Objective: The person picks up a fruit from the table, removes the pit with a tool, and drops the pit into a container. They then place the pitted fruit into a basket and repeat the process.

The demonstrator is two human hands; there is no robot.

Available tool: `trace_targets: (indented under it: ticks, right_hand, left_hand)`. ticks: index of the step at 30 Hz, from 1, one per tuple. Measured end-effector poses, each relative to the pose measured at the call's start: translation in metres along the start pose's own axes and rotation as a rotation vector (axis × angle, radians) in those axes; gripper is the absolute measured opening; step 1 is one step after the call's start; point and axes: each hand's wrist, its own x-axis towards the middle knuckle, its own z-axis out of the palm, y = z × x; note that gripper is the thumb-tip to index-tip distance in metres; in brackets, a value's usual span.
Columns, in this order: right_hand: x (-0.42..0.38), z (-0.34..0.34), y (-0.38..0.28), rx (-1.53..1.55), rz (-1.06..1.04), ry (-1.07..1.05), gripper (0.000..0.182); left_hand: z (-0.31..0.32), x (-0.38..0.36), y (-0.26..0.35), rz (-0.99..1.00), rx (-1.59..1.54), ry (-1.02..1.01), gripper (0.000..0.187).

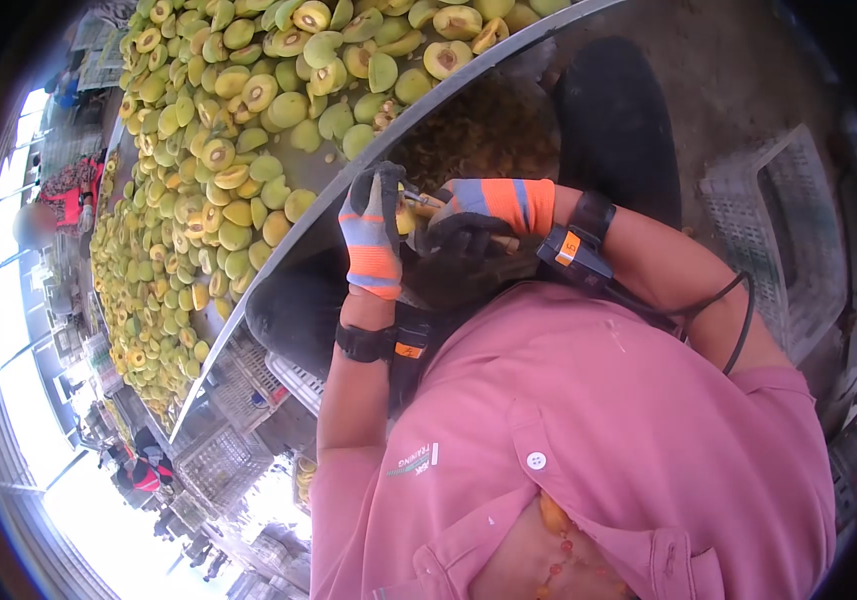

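My left hand [374, 225], in a grey and orange glove, is closed around a yellow-green piece of peach [405, 217], mostly hidden by the fingers. Close beside it, my right hand [483, 208] wears a matching glove with dark fingers. It grips a small hand tool [428, 200] with a metal tip and what looks like a wooden handle, the tip pointing at the fruit. Both hands are over my lap, just below the metal rim [388, 135] of a large table. Halved green-yellow peaches [258, 92], several with brown stones or hollows showing, cover the tabletop.
A pale plastic crate [783, 240] stands at my right, and further crates [223, 465] are on the left below the table edge. Dark scraps [478, 135] lie beneath the rim between my knees. A person in red [73, 190] is at the far left side.
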Motion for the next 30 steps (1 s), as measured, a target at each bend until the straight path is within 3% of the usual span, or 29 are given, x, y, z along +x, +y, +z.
trace_targets:
  ticks: [2,3,6,9,11,17,20,23,26,29,30]
  right_hand:
    - [-0.007,0.008,-0.028,-0.009,0.475,0.144,0.028]
    - [-0.004,0.011,-0.023,-0.126,0.43,0.214,0.029]
    - [0.004,0.024,0.004,-0.385,0.257,0.451,0.033]
    - [-0.004,0.02,0.007,-0.175,0.149,0.416,0.034]
    - [-0.004,0.017,0.002,-0.132,0.25,0.373,0.031]
    - [0.001,0.02,0.0,-0.267,0.151,0.32,0.026]
    - [-0.006,0.021,-0.008,-0.279,0.132,0.328,0.027]
    - [-0.011,0.016,-0.013,-0.333,0.203,0.281,0.03]
    - [0.001,0.005,0.018,-0.336,0.154,0.255,0.031]
    - [0.002,0.007,0.028,-0.185,0.05,0.268,0.031]
    - [0.0,0.009,0.026,-0.13,0.093,0.305,0.03]
  left_hand:
    - [0.004,-0.006,-0.004,0.004,-0.006,0.062,0.013]
    - [0.008,-0.012,-0.006,0.021,0.025,0.107,0.014]
    - [0.013,-0.01,-0.013,0.382,0.428,0.074,0.011]
    - [0.011,-0.009,-0.012,0.648,0.656,0.019,0.015]
    - [0.009,-0.008,-0.008,0.722,0.683,-0.004,0.014]
    - [0.012,-0.017,-0.013,0.234,0.154,0.093,0.014]
    - [0.012,-0.018,-0.004,0.228,0.209,0.018,0.015]
    - [0.008,-0.013,0.002,0.285,0.457,-0.09,0.016]
    - [0.014,-0.007,0.006,0.004,0.47,-0.031,0.015]
    - [0.027,-0.009,0.002,0.006,0.215,0.146,0.013]
    - [0.032,-0.011,0.003,0.069,0.281,0.154,0.013]
